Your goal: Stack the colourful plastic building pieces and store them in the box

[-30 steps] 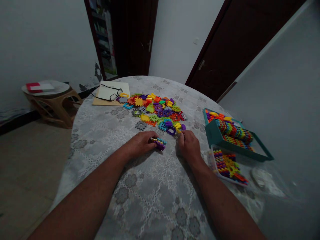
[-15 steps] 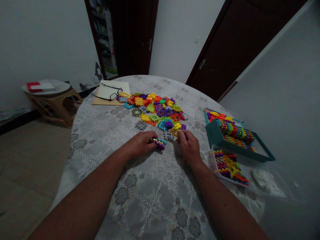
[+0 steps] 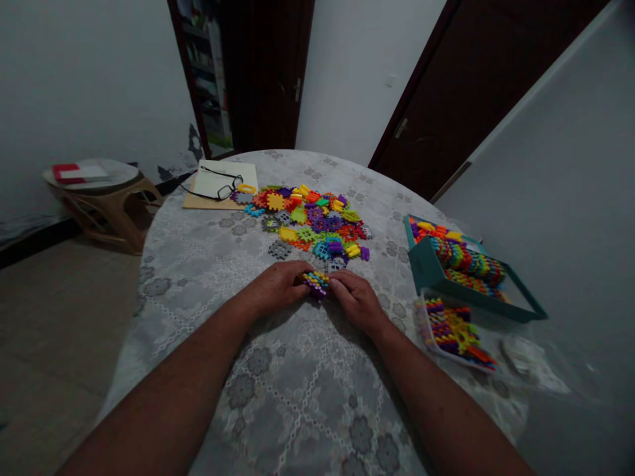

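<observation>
My left hand (image 3: pixel 282 285) is closed around a small stack of toothed plastic building blocks (image 3: pixel 316 283), with purple, blue and yellow layers showing. From the other side, my right hand (image 3: pixel 358 299) pinches the stack's right edge, where a yellow piece shows on top. Both hands are just above the near middle of the table, and the fingers partly cover the stack. Just beyond them lies a loose pile of toothed blocks (image 3: pixel 325 221) in many colours. A grey block (image 3: pixel 337 263) rests at the pile's near edge.
Eyeglasses (image 3: pixel 223 192) lie on a notebook (image 3: pixel 248 173) at the far left. On the right stand a green box (image 3: pixel 421 264) and a clear plastic tub (image 3: pixel 425 324), both holding blocks. A stool (image 3: pixel 126 215) is left of the cloth-covered table (image 3: pixel 297 410).
My right hand has moved left and nearer from the pile's edge, bringing a yellow block to the stack. My left hand has barely moved.
</observation>
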Action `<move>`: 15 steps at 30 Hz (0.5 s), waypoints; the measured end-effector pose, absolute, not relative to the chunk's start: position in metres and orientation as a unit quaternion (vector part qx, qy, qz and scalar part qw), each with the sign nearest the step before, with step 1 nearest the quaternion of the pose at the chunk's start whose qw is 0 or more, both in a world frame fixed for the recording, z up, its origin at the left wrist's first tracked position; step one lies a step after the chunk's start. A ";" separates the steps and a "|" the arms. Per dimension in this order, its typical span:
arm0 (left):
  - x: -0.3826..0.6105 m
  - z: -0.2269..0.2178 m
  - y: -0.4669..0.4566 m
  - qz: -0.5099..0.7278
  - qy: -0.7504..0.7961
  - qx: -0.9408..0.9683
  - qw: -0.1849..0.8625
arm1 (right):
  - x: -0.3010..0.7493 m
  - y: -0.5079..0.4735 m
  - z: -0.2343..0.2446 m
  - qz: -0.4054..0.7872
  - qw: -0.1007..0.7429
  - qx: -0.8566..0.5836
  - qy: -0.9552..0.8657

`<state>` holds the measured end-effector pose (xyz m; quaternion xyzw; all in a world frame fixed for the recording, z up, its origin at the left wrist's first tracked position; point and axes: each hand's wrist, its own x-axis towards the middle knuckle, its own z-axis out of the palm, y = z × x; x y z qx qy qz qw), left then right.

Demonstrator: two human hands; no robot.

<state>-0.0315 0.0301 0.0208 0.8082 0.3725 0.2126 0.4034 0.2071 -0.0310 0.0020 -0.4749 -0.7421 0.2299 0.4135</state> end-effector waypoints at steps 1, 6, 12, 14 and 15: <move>-0.032 0.020 0.030 0.211 0.371 0.806 0.409 | 0.208 -0.031 0.001 0.231 0.415 -0.476 -0.740; -0.032 0.022 0.028 0.216 0.372 0.791 0.434 | 0.208 -0.030 -0.001 0.178 0.429 -0.513 -0.722; -0.032 0.025 0.029 0.229 0.367 0.793 0.429 | 0.206 -0.031 0.001 0.091 0.442 -0.536 -0.714; -0.033 0.023 0.030 0.234 0.371 0.797 0.415 | 0.204 -0.032 0.002 0.097 0.426 -0.535 -0.723; -0.033 0.021 0.031 0.235 0.376 0.798 0.408 | 0.203 -0.032 0.002 0.107 0.415 -0.530 -0.732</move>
